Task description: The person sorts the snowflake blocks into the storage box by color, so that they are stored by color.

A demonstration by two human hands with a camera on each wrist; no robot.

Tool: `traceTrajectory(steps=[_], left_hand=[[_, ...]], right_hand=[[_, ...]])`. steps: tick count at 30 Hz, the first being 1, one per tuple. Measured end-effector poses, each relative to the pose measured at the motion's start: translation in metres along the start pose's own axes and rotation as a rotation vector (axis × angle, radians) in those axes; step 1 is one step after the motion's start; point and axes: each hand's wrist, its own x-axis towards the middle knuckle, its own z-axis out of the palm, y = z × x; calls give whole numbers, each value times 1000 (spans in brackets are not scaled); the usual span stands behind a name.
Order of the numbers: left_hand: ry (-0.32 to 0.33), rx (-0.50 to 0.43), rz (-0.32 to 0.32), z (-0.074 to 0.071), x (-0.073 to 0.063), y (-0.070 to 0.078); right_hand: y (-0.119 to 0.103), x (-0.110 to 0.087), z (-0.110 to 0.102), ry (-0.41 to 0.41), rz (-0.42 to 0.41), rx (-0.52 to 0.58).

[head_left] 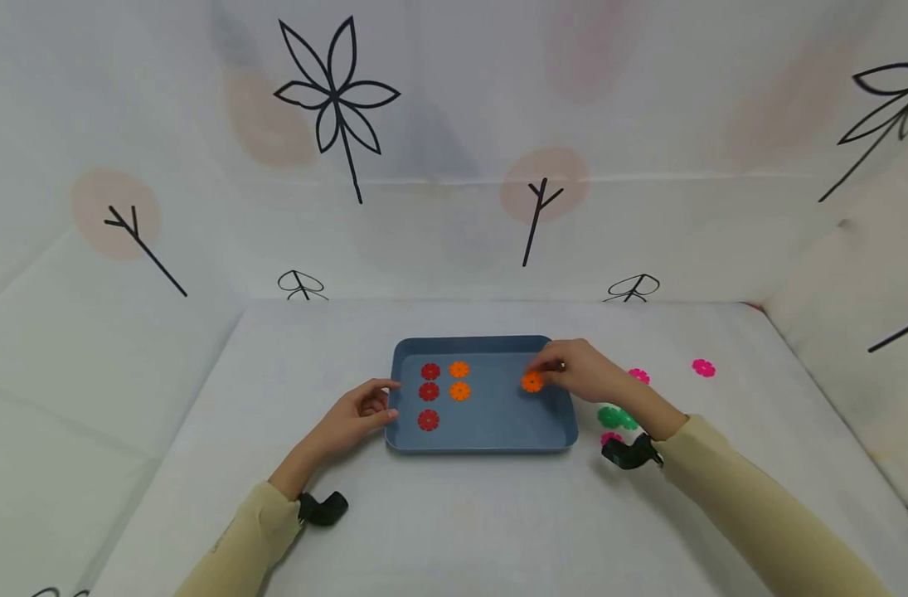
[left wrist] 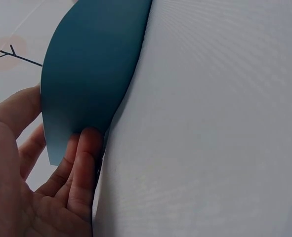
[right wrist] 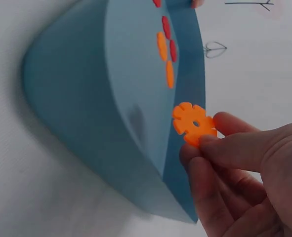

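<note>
A blue-grey tray lies on the white-covered table. At its left end, my left hand holds the rim, with fingertips against the outer wall in the left wrist view. Over the tray's right part, my right hand pinches an orange flower-shaped disc between thumb and fingers. The disc has a small centre hole and notched edges. Inside the tray, several red flower discs form a column on the left. Beside them lie two orange flower discs, one above the other.
Right of the tray, partly behind the right forearm, lie green flower discs and pink flower discs. Another pink disc lies farther right. A white patterned cloth rises behind the table. Dark wrist cameras sit at both cuffs.
</note>
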Motion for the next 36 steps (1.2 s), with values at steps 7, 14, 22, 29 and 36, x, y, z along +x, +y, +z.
traceTrajectory(steps=[7, 14, 22, 29, 36], left_hand=[[-2, -9, -14, 0, -1, 2], [-12, -13, 0, 0, 1, 2], [-14, -10, 3, -1, 0, 3], [-13, -6, -13, 0, -1, 4], [-8, -11, 0, 0, 0, 3]], right_hand=[[-2, 20, 6, -148, -34, 96], [-5, 37, 14, -284, 0, 122], [-13, 56, 25, -361, -12, 179], [-17, 68, 40, -380, 7, 210], [-26, 72, 48, -375, 19, 233]])
